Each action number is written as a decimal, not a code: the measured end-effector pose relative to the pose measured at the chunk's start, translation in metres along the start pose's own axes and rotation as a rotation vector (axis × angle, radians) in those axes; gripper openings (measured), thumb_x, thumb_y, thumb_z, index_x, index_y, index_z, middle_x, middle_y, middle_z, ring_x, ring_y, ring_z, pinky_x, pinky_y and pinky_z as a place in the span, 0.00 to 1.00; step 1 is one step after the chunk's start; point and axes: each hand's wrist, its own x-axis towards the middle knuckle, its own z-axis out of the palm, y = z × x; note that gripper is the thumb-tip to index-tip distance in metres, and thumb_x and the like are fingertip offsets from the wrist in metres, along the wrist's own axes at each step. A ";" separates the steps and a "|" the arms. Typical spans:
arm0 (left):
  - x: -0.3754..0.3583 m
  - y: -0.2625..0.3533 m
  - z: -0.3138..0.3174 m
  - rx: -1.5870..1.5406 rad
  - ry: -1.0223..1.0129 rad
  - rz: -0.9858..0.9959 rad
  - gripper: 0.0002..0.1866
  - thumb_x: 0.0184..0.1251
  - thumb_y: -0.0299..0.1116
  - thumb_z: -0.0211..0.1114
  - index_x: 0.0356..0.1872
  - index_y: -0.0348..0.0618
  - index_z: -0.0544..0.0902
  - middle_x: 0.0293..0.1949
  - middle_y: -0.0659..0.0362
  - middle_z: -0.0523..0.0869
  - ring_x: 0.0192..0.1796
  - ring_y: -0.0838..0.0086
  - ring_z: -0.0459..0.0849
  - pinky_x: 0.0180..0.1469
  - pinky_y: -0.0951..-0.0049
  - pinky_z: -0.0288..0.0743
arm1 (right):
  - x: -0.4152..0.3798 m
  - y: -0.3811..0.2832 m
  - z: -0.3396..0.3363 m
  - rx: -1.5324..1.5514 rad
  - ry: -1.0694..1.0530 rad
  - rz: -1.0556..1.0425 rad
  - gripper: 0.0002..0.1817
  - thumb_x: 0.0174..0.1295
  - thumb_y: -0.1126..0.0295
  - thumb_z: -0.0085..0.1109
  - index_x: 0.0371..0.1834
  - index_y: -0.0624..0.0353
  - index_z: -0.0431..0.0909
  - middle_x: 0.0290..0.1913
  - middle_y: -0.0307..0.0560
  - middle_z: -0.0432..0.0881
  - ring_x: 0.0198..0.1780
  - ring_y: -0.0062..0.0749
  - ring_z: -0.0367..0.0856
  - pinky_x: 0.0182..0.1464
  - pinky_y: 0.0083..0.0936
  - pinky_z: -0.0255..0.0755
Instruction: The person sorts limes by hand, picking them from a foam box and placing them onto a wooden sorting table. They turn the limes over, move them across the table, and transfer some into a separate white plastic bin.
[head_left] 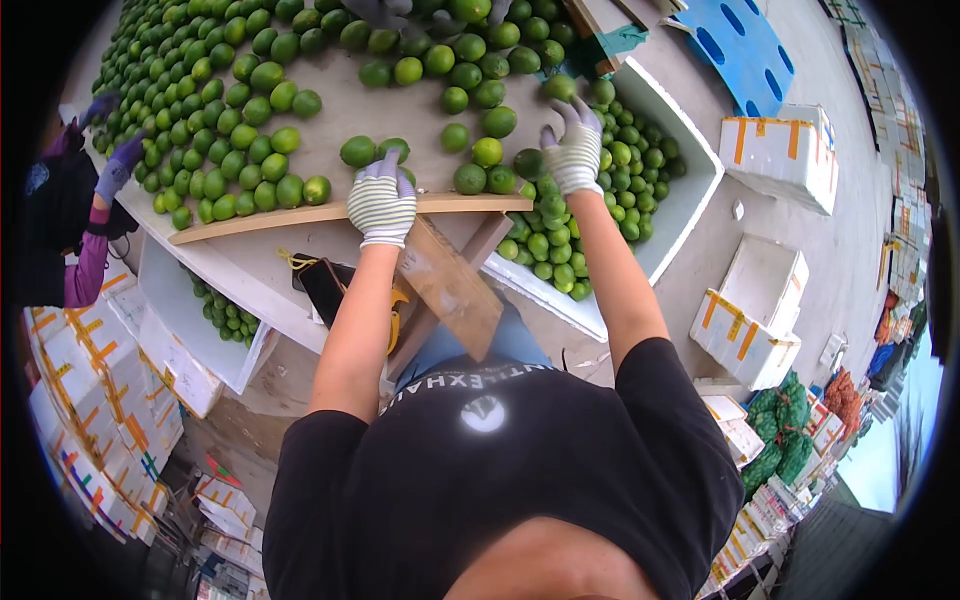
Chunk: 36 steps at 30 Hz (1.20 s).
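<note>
My left hand [382,203], in a striped white and grey glove, is at the table's wooden front edge. Its fingers reach forward against a green lime [358,152], with more limes beside the fingertips. My right hand [573,152], gloved the same way, is over the near-left part of a white foam box [690,205] full of limes. Its fingers are spread; a lime [560,88] lies just past the fingertips and a darker lime [529,163] sits by the thumb side. Neither hand visibly grips a lime.
Many loose limes [225,130] cover the sorting table [335,110], edged by a wooden strip [290,217]. A co-worker's gloved hand [120,168] is at the left, another person's gloves [385,12] at the top. A second lime box [255,360] stands lower left; foam boxes [765,150] lie right.
</note>
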 end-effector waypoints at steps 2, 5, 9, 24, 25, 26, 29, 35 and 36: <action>-0.002 -0.002 0.002 0.010 0.002 0.008 0.18 0.61 0.31 0.61 0.53 0.47 0.85 0.42 0.53 0.88 0.45 0.55 0.85 0.51 0.56 0.79 | 0.023 -0.027 0.011 0.041 -0.074 -0.228 0.25 0.46 0.68 0.68 0.52 0.53 0.82 0.60 0.58 0.78 0.64 0.58 0.73 0.67 0.50 0.66; -0.001 -0.001 0.000 0.034 -0.026 0.003 0.18 0.60 0.31 0.61 0.52 0.47 0.85 0.41 0.53 0.88 0.44 0.54 0.85 0.50 0.56 0.80 | 0.029 -0.064 0.038 -0.012 -0.249 -0.439 0.28 0.46 0.61 0.71 0.55 0.50 0.80 0.66 0.54 0.72 0.70 0.55 0.67 0.71 0.53 0.61; -0.002 -0.001 0.000 0.025 -0.008 0.018 0.16 0.60 0.31 0.61 0.50 0.47 0.86 0.39 0.52 0.88 0.42 0.54 0.85 0.49 0.56 0.79 | 0.022 -0.092 0.057 -0.181 -0.328 -0.472 0.24 0.51 0.56 0.68 0.52 0.50 0.84 0.67 0.53 0.73 0.71 0.54 0.65 0.73 0.59 0.56; -0.004 -0.001 0.005 0.045 0.045 0.053 0.17 0.58 0.32 0.62 0.50 0.49 0.87 0.39 0.51 0.87 0.41 0.54 0.85 0.46 0.54 0.79 | 0.066 -0.085 0.071 -0.309 -0.476 -0.423 0.16 0.57 0.63 0.61 0.50 0.45 0.85 0.63 0.49 0.74 0.67 0.47 0.71 0.69 0.71 0.52; -0.004 -0.001 0.004 0.048 0.040 0.057 0.17 0.59 0.32 0.62 0.49 0.49 0.87 0.39 0.52 0.87 0.41 0.54 0.85 0.46 0.54 0.79 | 0.046 -0.080 0.054 -0.264 -0.489 -0.429 0.16 0.53 0.62 0.64 0.47 0.46 0.86 0.64 0.51 0.74 0.70 0.45 0.68 0.70 0.70 0.51; -0.004 -0.002 0.004 0.051 0.037 0.059 0.16 0.59 0.32 0.62 0.49 0.49 0.87 0.39 0.52 0.87 0.41 0.54 0.85 0.46 0.54 0.80 | 0.032 -0.071 0.040 -0.251 -0.393 -0.447 0.19 0.49 0.59 0.69 0.47 0.48 0.87 0.65 0.52 0.73 0.71 0.46 0.65 0.71 0.71 0.49; -0.004 -0.002 0.004 0.064 0.033 0.056 0.16 0.60 0.33 0.61 0.49 0.49 0.87 0.40 0.52 0.87 0.42 0.54 0.85 0.46 0.54 0.80 | 0.021 -0.045 0.020 -0.231 -0.421 -0.290 0.23 0.46 0.54 0.72 0.47 0.48 0.87 0.65 0.52 0.74 0.70 0.48 0.66 0.73 0.71 0.47; -0.004 0.002 0.003 0.090 0.003 0.034 0.16 0.61 0.33 0.61 0.50 0.49 0.87 0.42 0.52 0.88 0.43 0.55 0.86 0.47 0.55 0.80 | -0.029 0.059 -0.028 -0.128 -0.349 -0.031 0.16 0.49 0.55 0.67 0.39 0.50 0.87 0.56 0.46 0.81 0.63 0.46 0.74 0.71 0.56 0.57; -0.004 0.003 0.003 0.094 -0.001 0.028 0.16 0.62 0.33 0.61 0.50 0.49 0.88 0.42 0.52 0.88 0.43 0.55 0.86 0.47 0.55 0.80 | -0.035 0.080 -0.035 -0.105 -0.389 0.020 0.15 0.48 0.56 0.67 0.37 0.49 0.87 0.53 0.45 0.83 0.61 0.45 0.76 0.69 0.50 0.61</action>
